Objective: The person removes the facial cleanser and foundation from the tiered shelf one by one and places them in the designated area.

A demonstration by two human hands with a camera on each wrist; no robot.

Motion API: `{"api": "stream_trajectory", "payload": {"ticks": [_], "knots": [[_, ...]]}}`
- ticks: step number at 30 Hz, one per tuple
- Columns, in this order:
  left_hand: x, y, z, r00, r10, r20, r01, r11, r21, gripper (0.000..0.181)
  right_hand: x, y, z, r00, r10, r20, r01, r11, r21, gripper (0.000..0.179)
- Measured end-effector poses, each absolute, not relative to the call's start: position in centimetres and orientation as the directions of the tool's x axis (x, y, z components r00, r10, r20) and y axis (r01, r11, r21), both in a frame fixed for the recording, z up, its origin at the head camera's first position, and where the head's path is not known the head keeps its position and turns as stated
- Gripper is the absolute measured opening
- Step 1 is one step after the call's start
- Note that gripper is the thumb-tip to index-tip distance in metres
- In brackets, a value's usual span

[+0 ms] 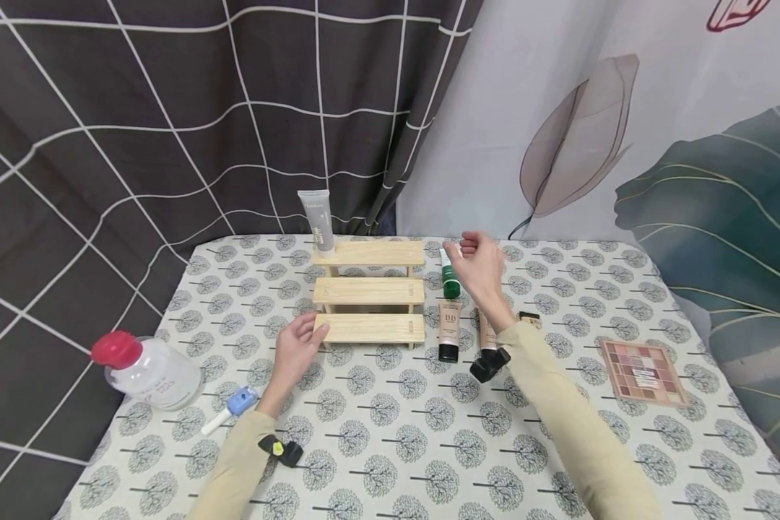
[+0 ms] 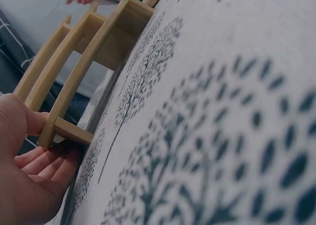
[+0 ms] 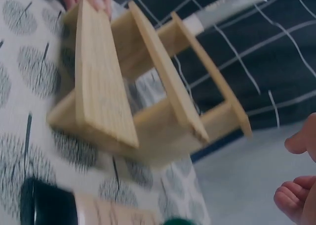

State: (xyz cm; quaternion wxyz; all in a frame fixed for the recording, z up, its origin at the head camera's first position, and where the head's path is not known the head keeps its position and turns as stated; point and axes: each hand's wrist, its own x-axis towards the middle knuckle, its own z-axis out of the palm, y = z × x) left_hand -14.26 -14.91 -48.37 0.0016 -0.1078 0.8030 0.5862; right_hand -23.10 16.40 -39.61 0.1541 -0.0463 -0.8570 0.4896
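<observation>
A three-tier wooden display shelf (image 1: 369, 328) stands mid-table. My left hand (image 1: 294, 354) grips the left end of its lowest step, thumb on top and fingers beneath, as the left wrist view shows. On the top step's left end a grey squeeze tube (image 1: 318, 224) stands upright on its cap. My right hand (image 1: 481, 267) hovers right of the shelf with nothing in it, its fingers loosely bent and apart from the thumb (image 3: 297, 142). Partly behind that hand lies a green-and-white tube (image 1: 451, 283). Below it lies a BB cream tube (image 1: 449, 325) with a black cap.
Beside the right wrist lie another beige tube (image 1: 487, 334), partly covered, and a small black-and-beige item (image 1: 530, 318). An eyeshadow palette (image 1: 645, 373) is farther right. On the left are a red-capped clear bottle (image 1: 162, 375) and a blue-and-white object (image 1: 239, 401). Curtains (image 1: 169, 108) hang behind the table.
</observation>
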Motion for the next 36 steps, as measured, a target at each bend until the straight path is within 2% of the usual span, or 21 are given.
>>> {"api": "stream_trajectory", "payload": {"ticks": [17,26,36], "knots": [[-14.3,-15.1,-48.6,-0.977,-0.169,-0.134,-0.177,0.273,0.946,0.05,-24.0,8.5,-38.4,-0.932,0.116,0.344,-0.283,0.36,-0.889,0.043],[-14.4,-15.1,-48.5,-0.977,-0.169,-0.13,-0.173,0.276,0.945,0.049,-24.5,5.1,-38.8,-0.939,0.054,0.339,-0.312,0.279,-0.908,0.039],[-14.5,-15.0,-48.7,-0.976,-0.169,-0.14,-0.184,0.287,0.94,0.052,-24.6,1.6,-39.7,-0.946,-0.083,0.313,-0.324,0.238,-0.916,0.041]]}}
